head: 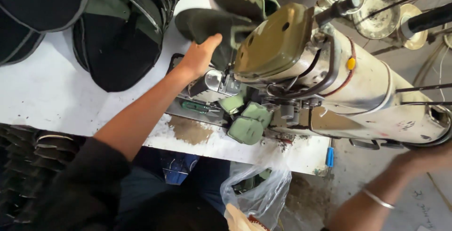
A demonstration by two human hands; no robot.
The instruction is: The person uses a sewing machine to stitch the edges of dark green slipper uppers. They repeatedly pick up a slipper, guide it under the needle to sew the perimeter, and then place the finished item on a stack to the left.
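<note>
The left hand (200, 54) reaches up over the white table (52, 94) to a dark green cloth piece (212, 24). The fingers are bent and pressed on the cloth, and the thumb lies along its lower edge, so the hand seems to hold it. The cloth sits at the front of the sewing machine (329, 85), just over the shiny metal part by the needle. The right hand (423, 158) is far off at the right edge, under the round end of the machine. It touches the machine there, but I cannot tell how open it is, as only part of it shows. A thin silver bangle (376, 198) is on that wrist. A stack of black and green cloth pieces (122, 28) lies on the table to the left, near the left arm. A clear plastic bag (259, 195) hangs below the table edge.
</note>
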